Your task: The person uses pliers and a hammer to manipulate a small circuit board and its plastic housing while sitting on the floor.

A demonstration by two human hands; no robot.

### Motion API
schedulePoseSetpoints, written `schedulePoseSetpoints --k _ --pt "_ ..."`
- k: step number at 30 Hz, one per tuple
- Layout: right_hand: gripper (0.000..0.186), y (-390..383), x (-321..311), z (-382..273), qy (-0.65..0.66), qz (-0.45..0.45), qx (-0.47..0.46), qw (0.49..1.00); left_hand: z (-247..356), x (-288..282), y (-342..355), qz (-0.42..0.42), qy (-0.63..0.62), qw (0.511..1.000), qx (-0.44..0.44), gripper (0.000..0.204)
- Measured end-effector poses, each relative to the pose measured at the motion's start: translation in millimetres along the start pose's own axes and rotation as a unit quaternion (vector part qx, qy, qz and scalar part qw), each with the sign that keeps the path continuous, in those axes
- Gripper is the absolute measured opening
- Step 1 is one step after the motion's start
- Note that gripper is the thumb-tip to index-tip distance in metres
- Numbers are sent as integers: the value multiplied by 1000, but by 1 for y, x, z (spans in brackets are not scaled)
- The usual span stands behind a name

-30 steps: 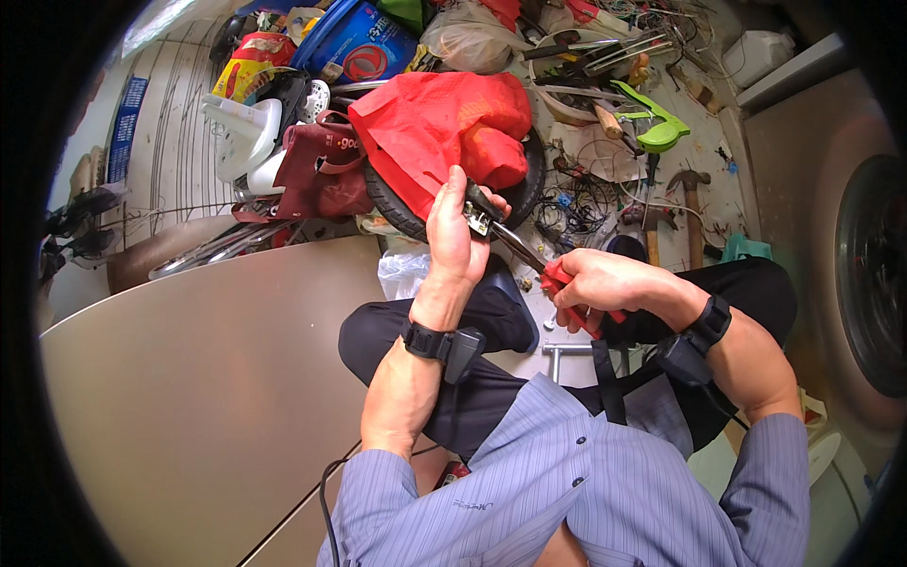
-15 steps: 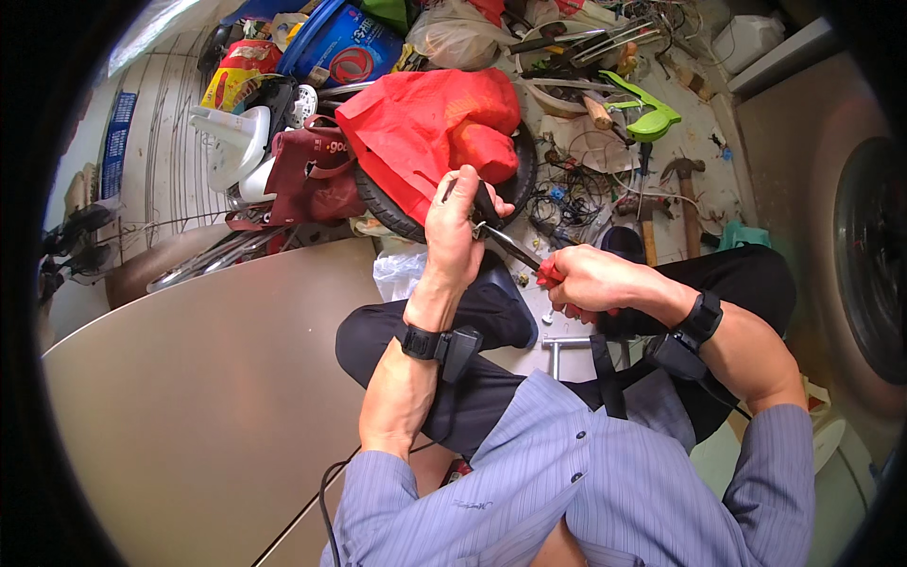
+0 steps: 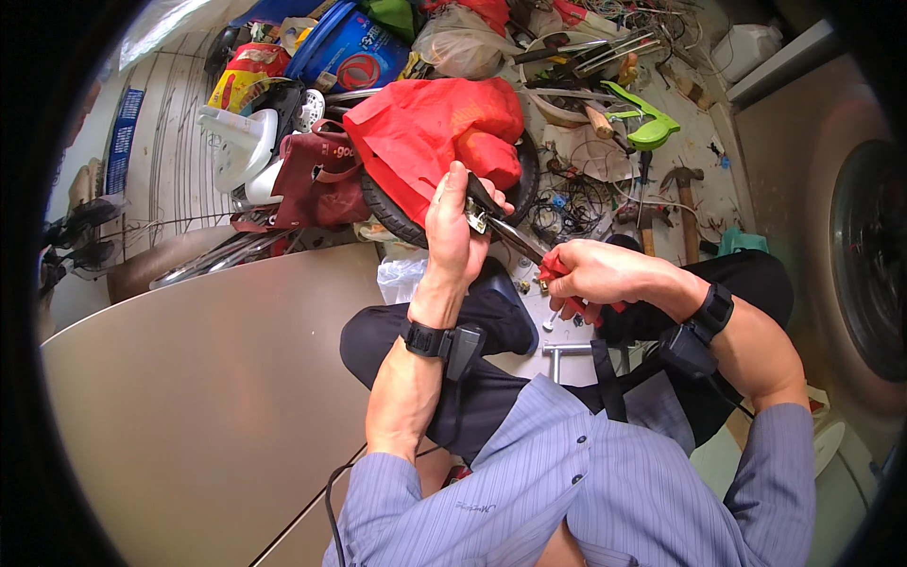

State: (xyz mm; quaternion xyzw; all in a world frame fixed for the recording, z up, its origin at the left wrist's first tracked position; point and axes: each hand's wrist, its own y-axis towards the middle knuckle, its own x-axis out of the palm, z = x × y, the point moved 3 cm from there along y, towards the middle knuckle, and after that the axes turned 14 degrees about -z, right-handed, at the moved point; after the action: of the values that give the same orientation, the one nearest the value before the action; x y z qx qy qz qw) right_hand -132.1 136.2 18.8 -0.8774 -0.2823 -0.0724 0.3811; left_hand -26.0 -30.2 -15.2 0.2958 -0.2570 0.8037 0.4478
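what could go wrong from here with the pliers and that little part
The red-handled pliers in the right hand could slip: their tip is at the small black-and-metal part, close to the left hand, which might get jabbed. If the part drops, it could be hard to find near the tangle of dark wires on the floor.

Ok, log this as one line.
left hand: holds small part | right hand: holds pliers | pliers tip: at part | red bag: on tyre
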Motion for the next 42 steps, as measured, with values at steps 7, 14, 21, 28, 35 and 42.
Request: schedulePoseSetpoints --k 7,14,21,28,35,42 --pt "28 -2 1 5 -269 229 -69 933 4 -7 -2 34 44 998 -3 40" --pt "14 -5 -3 -10 -103 104 31 989 5 -6 -3 48 6 999 -1 38" --pt "15 9 -10 12 -45 52 29 997 3 5 -3 34 110 993 37 32" --pt "19 11 -8 14 1 29 32 999 0 4 -6 18 167 986 9 30" --pt "16 1 -2 2 -36 36 62 997 -9 0 -9 22 257 966 -18 31" --pt "26 16 6 14 -26 57 30 998 -3 -4 -6 39 11 998 -38 34"
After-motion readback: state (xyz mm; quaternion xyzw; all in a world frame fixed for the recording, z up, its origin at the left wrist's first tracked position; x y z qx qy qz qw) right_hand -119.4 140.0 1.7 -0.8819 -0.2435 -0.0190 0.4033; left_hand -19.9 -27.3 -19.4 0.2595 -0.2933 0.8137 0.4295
